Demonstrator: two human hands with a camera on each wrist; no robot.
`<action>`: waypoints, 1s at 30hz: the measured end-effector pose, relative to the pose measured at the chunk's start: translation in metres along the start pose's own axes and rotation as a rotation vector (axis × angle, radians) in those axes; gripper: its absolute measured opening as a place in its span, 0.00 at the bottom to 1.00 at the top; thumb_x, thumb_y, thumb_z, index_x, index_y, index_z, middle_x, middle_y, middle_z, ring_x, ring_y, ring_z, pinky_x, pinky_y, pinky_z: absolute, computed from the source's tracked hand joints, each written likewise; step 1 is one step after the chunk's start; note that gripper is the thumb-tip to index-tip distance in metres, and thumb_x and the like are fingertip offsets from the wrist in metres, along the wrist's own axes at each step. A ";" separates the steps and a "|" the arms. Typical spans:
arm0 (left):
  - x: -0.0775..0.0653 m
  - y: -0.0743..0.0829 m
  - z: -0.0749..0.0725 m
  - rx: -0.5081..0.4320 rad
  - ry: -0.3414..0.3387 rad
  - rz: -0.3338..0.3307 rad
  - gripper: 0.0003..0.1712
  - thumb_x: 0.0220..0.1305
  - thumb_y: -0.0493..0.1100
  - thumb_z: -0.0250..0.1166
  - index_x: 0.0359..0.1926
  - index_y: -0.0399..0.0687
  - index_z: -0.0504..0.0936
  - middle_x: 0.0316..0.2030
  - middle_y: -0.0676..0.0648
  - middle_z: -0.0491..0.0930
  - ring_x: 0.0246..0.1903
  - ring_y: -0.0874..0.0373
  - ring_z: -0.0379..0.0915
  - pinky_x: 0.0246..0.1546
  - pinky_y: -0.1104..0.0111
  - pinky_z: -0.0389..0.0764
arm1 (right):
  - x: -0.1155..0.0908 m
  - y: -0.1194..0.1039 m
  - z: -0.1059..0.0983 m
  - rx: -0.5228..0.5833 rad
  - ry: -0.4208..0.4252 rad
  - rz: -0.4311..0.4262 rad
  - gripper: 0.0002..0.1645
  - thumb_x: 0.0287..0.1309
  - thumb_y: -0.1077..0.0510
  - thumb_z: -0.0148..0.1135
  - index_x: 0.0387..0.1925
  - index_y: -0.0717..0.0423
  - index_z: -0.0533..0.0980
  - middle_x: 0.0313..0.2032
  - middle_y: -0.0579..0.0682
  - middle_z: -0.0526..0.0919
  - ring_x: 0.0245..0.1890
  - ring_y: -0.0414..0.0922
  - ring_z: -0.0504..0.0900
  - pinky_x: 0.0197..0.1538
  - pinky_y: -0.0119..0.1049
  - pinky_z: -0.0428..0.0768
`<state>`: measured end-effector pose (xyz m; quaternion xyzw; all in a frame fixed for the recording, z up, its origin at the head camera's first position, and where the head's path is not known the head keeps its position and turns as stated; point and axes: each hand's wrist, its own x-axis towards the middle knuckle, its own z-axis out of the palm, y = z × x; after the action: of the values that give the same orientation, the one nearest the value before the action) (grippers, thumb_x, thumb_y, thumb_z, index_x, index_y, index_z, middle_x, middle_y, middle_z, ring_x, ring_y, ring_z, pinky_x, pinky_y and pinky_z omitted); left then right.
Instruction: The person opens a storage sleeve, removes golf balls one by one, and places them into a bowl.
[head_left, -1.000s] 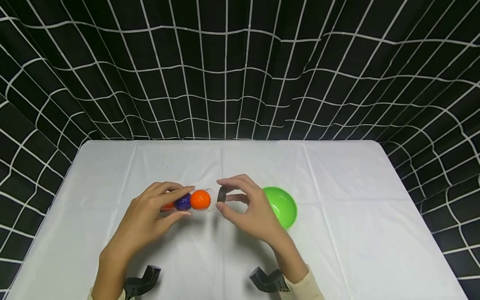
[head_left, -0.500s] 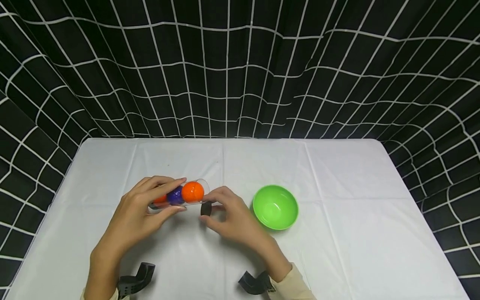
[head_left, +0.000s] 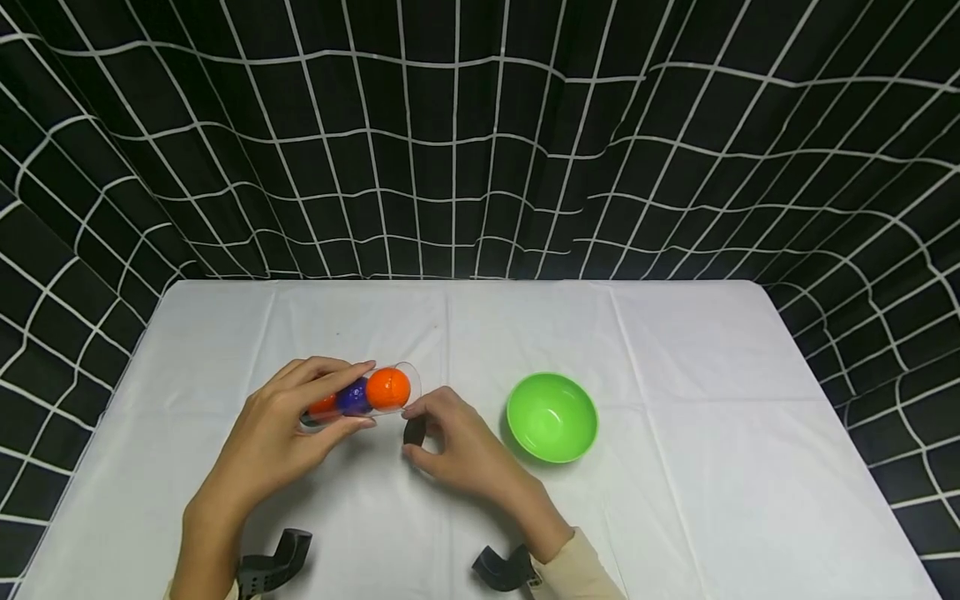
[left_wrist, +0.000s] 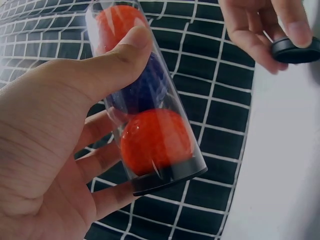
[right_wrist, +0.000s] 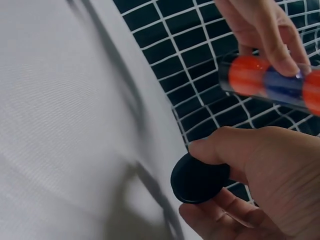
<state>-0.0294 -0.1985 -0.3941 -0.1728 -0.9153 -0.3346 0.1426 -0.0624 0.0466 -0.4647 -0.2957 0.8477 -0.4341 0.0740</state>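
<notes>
My left hand [head_left: 281, 425] grips a clear plastic tube [left_wrist: 172, 107] round its side. Inside it sit an orange ball [head_left: 388, 389], a dark blue ball [left_wrist: 142, 87] and another orange ball [left_wrist: 156, 142] against the black base [left_wrist: 172, 175]. The tube's uncovered end points toward my right hand [head_left: 468, 442], which pinches a round black cap [right_wrist: 197, 179] between thumb and fingers. In the head view the cap is just below and to the right of that end, apart from it as the wrist views show.
A green bowl [head_left: 552, 417] stands on the white-covered table [head_left: 712, 467] to the right of my right hand. A black curtain with a white grid [head_left: 465, 167] rises behind the table's far edge. Each wrist wears a black mount [head_left: 277, 562].
Both hands have shifted left. The right hand with the cap has also moved nearer the body, from in front of the tube's end to below it. The bowl is now fully uncovered.
</notes>
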 end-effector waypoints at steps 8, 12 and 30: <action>0.000 -0.002 0.001 0.004 0.007 -0.001 0.36 0.52 0.48 0.85 0.63 0.65 0.86 0.51 0.59 0.87 0.53 0.62 0.79 0.53 0.70 0.81 | -0.002 0.003 0.002 -0.066 -0.013 0.045 0.19 0.58 0.60 0.76 0.50 0.56 0.82 0.48 0.51 0.82 0.46 0.44 0.80 0.56 0.37 0.83; 0.000 -0.003 0.001 0.014 0.005 -0.006 0.35 0.52 0.48 0.85 0.63 0.64 0.86 0.51 0.59 0.87 0.53 0.63 0.79 0.51 0.70 0.82 | -0.003 0.003 0.001 -0.145 -0.005 0.055 0.19 0.55 0.59 0.74 0.50 0.53 0.83 0.46 0.48 0.81 0.43 0.42 0.80 0.52 0.37 0.83; 0.001 -0.005 0.002 0.037 -0.002 -0.012 0.34 0.52 0.49 0.85 0.62 0.63 0.87 0.50 0.58 0.87 0.54 0.61 0.80 0.50 0.65 0.83 | -0.004 0.004 -0.001 -0.321 -0.031 0.085 0.22 0.51 0.63 0.73 0.51 0.58 0.86 0.47 0.50 0.83 0.47 0.48 0.79 0.52 0.42 0.83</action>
<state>-0.0323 -0.2010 -0.3982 -0.1651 -0.9225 -0.3183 0.1427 -0.0611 0.0512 -0.4679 -0.2743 0.9167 -0.2848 0.0572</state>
